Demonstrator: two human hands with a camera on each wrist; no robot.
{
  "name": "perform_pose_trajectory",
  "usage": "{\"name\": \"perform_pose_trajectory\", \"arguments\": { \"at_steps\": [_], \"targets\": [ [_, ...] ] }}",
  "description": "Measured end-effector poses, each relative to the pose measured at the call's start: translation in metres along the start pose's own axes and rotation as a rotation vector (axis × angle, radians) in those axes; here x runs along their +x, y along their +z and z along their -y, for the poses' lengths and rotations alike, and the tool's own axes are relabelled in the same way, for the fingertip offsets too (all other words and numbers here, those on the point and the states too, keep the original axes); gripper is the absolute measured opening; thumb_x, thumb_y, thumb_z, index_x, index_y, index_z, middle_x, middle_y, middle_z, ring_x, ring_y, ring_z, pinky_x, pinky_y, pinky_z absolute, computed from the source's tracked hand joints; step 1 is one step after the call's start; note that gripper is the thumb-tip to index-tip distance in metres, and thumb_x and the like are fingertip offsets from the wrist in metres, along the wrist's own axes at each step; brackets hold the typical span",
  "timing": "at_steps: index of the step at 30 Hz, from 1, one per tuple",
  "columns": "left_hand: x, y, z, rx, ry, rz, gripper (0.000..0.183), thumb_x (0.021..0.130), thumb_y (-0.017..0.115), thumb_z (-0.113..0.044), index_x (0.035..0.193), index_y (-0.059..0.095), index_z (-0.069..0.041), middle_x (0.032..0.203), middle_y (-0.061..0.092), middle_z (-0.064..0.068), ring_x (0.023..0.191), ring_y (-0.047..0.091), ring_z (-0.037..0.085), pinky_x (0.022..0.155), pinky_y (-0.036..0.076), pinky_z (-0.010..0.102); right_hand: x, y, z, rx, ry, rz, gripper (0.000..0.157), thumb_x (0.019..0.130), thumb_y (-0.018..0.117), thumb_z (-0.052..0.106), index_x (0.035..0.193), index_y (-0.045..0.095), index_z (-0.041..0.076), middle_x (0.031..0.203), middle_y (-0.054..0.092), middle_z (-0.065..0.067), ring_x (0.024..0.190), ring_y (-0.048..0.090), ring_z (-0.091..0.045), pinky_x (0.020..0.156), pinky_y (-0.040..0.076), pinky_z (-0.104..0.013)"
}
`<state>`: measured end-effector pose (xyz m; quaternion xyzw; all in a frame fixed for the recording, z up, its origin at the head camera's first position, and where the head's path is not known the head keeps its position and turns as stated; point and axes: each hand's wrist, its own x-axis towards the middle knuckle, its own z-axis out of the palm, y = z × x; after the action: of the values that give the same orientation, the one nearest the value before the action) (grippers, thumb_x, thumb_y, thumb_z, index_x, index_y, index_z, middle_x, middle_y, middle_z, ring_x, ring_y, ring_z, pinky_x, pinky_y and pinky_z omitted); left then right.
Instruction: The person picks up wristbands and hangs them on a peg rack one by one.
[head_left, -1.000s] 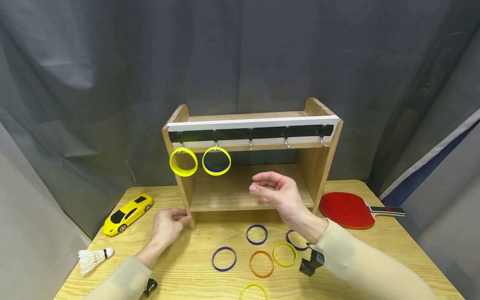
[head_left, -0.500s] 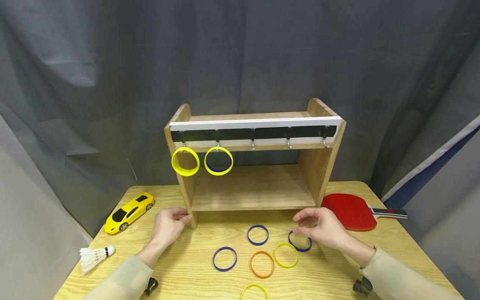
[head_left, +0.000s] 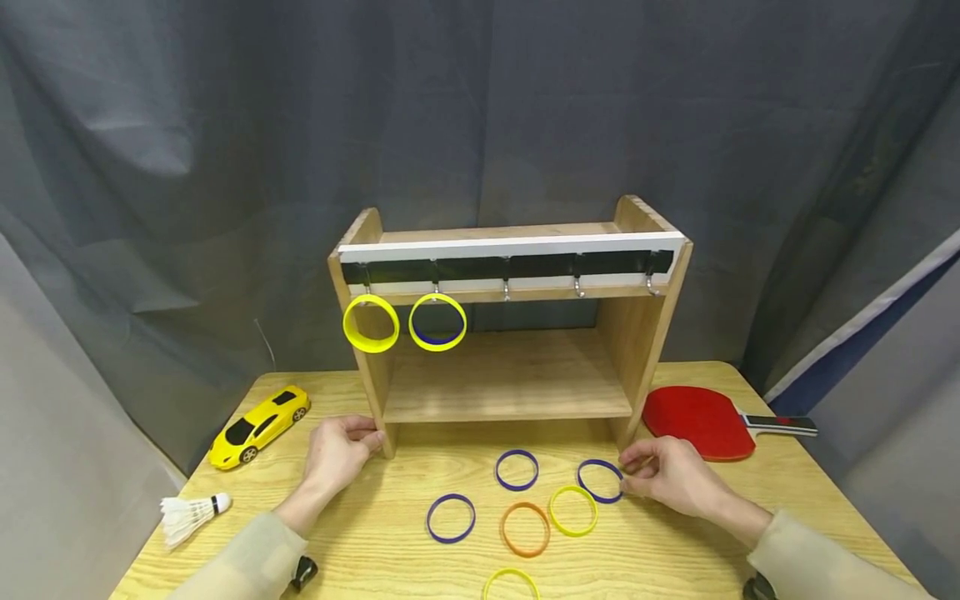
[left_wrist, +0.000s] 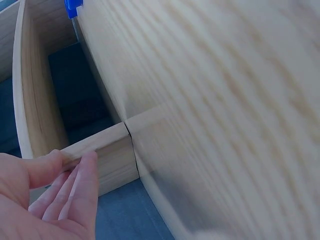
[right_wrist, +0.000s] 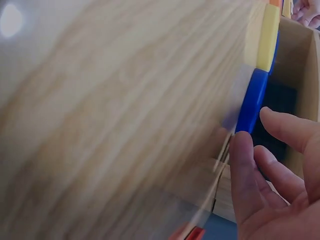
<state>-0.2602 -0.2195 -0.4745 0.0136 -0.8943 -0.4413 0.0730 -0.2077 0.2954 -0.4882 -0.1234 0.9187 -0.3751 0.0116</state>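
Note:
My left hand pinches the lower front leg of a small wooden shelf between thumb and fingers; the left wrist view shows the grip on the wood. By the shelf's right leg, my right hand has its fingertips at the right edge of a dark blue silicone wristband lying on the table. Close up, thumb and index finger stand apart on either side of the near end of this blue band. From the shelf's hooks hang a yellow wristband and another yellow wristband with a blue one behind it.
On the table lie two more blue wristbands, an orange one and two yellow ones. Left are a yellow toy car and a shuttlecock; right, a red table tennis paddle.
My right hand has come down from in front of the shelf, moving right to the blue wristband's edge. My left hand has stayed on the shelf leg.

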Motion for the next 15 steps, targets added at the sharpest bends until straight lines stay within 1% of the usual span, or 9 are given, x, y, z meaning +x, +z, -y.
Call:
{"name": "perform_pose_trajectory", "arguments": {
  "at_steps": [3, 7, 11, 15],
  "targets": [
    [0.0002, 0.0003, -0.0004, -0.004, 0.0, 0.005, 0.022, 0.099, 0.084, -0.015, 0.117, 0.086, -0.001, 0.102, 0.089, 0.013, 0.085, 0.085, 0.017, 0.065, 0.058, 0.022, 0.0028, 0.0022, -0.0029, -0.019, -0.016, 0.002, 0.03, 0.084, 0.097, 0.01, 0.109, 0.083, 0.002, 0.098, 0.084, -0.005, 0.079, 0.074, -0.007, 0.07, 0.061, -0.02],
    [0.0007, 0.0004, -0.0003, -0.007, 0.001, 0.004, 0.022, 0.099, 0.084, -0.015, 0.116, 0.085, -0.001, 0.101, 0.089, 0.013, 0.083, 0.084, 0.014, 0.065, 0.058, 0.022, 0.0067, 0.0041, -0.0039, -0.043, -0.019, 0.005, 0.027, 0.084, 0.098, 0.012, 0.106, 0.084, 0.003, 0.093, 0.083, -0.002, 0.078, 0.072, -0.006, 0.07, 0.06, -0.019],
    [0.0017, 0.0004, 0.0007, 0.003, -0.002, -0.003, 0.022, 0.099, 0.085, -0.014, 0.116, 0.086, -0.001, 0.101, 0.089, 0.012, 0.082, 0.082, 0.011, 0.065, 0.058, 0.021, 0.0093, 0.0066, -0.0019, -0.042, 0.026, 0.006, 0.025, 0.085, 0.098, 0.014, 0.104, 0.084, 0.005, 0.087, 0.081, 0.001, 0.076, 0.068, -0.008, 0.065, 0.057, -0.02],
    [0.0019, 0.0005, 0.0005, 0.016, -0.003, -0.006, 0.023, 0.098, 0.085, -0.015, 0.117, 0.086, -0.002, 0.101, 0.089, 0.011, 0.081, 0.081, 0.009, 0.065, 0.057, 0.022, 0.0101, 0.01, 0.001, -0.017, 0.079, 0.003, 0.023, 0.085, 0.097, 0.013, 0.103, 0.084, 0.004, 0.083, 0.078, 0.0, 0.072, 0.066, -0.011, 0.06, 0.054, -0.021]
  ]
}}
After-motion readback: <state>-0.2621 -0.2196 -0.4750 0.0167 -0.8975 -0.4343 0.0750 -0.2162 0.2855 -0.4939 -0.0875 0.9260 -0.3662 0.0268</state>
